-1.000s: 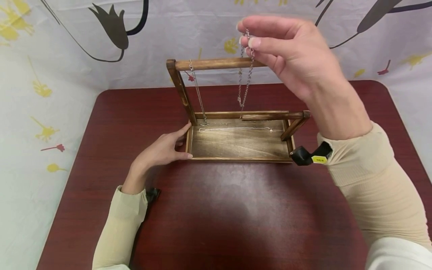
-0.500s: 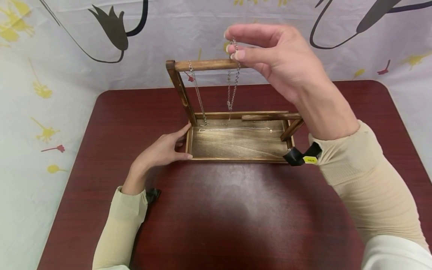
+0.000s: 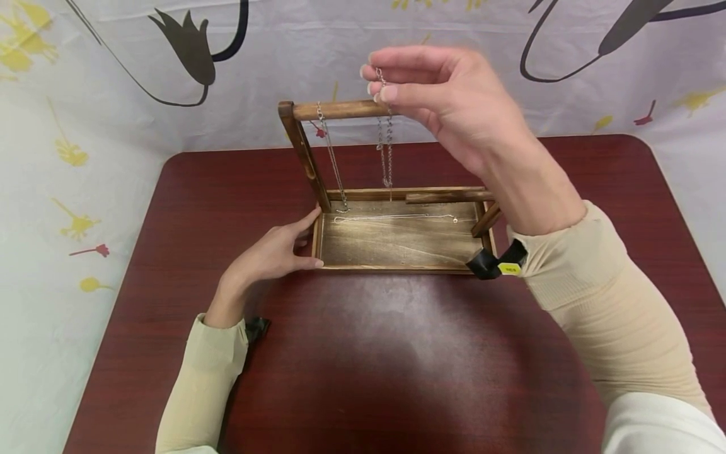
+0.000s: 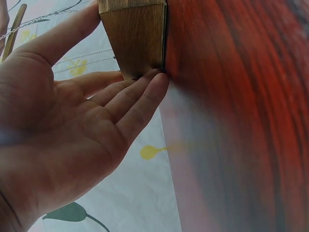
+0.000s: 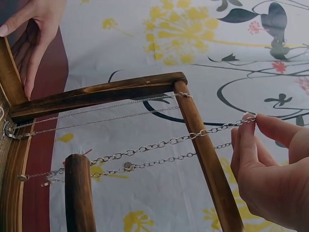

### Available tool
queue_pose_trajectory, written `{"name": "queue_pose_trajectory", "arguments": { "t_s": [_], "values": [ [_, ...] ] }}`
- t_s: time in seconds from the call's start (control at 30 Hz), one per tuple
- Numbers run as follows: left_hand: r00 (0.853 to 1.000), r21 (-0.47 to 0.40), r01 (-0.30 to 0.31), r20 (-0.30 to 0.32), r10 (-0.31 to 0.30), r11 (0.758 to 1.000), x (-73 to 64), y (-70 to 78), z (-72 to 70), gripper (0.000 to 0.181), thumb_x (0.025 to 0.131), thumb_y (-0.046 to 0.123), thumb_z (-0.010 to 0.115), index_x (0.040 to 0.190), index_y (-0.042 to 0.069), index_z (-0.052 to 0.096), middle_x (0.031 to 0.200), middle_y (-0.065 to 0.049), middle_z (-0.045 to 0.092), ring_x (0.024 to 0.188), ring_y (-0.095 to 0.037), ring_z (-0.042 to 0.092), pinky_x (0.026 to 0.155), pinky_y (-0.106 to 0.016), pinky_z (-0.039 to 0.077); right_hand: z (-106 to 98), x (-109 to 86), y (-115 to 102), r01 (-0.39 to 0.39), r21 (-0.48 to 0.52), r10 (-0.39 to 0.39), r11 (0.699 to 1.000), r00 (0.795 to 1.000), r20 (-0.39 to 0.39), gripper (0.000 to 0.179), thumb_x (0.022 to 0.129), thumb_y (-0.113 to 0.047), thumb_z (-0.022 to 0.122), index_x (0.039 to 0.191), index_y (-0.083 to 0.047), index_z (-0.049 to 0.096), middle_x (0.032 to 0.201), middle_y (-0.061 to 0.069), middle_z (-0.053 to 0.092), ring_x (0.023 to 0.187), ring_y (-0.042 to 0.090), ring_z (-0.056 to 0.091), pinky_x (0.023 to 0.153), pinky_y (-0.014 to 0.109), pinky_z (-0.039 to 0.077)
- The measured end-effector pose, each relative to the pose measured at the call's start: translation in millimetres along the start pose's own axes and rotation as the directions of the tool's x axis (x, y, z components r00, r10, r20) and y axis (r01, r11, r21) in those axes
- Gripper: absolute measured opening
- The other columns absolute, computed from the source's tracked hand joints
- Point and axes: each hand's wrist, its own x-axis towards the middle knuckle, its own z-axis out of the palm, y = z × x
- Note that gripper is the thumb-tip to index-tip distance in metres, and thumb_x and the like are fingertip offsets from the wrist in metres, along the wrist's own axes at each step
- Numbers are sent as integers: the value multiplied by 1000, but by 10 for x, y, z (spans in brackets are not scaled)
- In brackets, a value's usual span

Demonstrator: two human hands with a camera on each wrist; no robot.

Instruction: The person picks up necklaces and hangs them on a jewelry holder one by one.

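Observation:
A wooden jewelry stand (image 3: 340, 110) with a shallow tray stands at the back of the table. My right hand (image 3: 465, 104) pinches a silver chain necklace (image 3: 389, 151) between thumb and fingertips, just above the upper bar. In the right wrist view, one strand of this chain (image 5: 164, 143) crosses in front of the bar and the other passes behind it. My left hand (image 3: 272, 252) holds the tray's left end, thumb at the front corner and fingers toward the back. In the left wrist view, its fingertips (image 4: 157, 79) meet the bottom of that wooden end.
A thinner necklace (image 3: 334, 157) hangs at the upper bar's left end. Another fine chain (image 3: 391, 217) lies stretched along the tray floor. The lower bar (image 3: 448, 197) sits at the right. Behind the dark red table (image 3: 363, 353) hangs a patterned cloth (image 3: 272, 63).
My right hand has moved left and slightly down, bringing the chain necklace from above the bar's right part to its middle. My left hand has stayed on the tray end.

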Motion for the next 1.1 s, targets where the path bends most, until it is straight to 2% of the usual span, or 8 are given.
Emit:
{"name": "queue_pose_trajectory", "arguments": {
  "t_s": [0.53, 0.67, 0.9, 1.0, 1.1],
  "values": [
    [1000, 4, 0, 6, 0, 1000, 10, 14, -12, 103, 84, 29, 82, 161, 22, 14, 154, -15, 39, 125, -28, 58, 104, -45, 44, 123, 40, 60, 1, -82, -2, 997, 1000, -9, 41, 81, 15, 72, 121, 6, 67, 122, 20, 65, 110, 32, 64, 95, 35, 52],
    [1000, 2, 1, 7, -1, 1000, 12, 13, -13, 103, 84, 29, 82, 161, 22, 14, 154, -15, 39, 125, -28, 58, 104, -45, 44, 150, 45, 81, 14, -141, -16, 990, 1000, -17, 40, 81, 13, 73, 120, 4, 69, 122, 17, 66, 108, 29, 66, 96, 34, 51],
    [1000, -3, 11, 8, -11, 1000, 2, 8, -9, 103, 84, 29, 82, 161, 24, 14, 154, -15, 39, 125, -29, 57, 105, -45, 44, 198, 22, 131, 55, -283, -56, 958, 998, 4, 41, 81, 10, 74, 120, 0, 69, 123, 13, 66, 102, 26, 70, 96, 33, 50],
    [1000, -4, 8, 6, -8, 1000, 6, 6, -8, 103, 84, 29, 82, 161, 23, 14, 154, -15, 39, 125, -29, 58, 104, -45, 45, 216, 13, 146, 68, -363, -70, 929, 998, 8, 41, 81, 5, 77, 121, -1, 70, 122, 10, 68, 105, 22, 68, 95, 32, 50],
    [1000, -5, 6, 7, -6, 1000, 7, 2, -8, 103, 84, 29, 82, 161, 23, 14, 154, -15, 39, 125, -29, 58, 103, -45, 45, 237, 8, 160, 68, -457, -76, 887, 997, 0, 42, 81, -1, 81, 122, -3, 70, 120, 5, 69, 106, 19, 66, 93, 30, 51]
  ]
}}
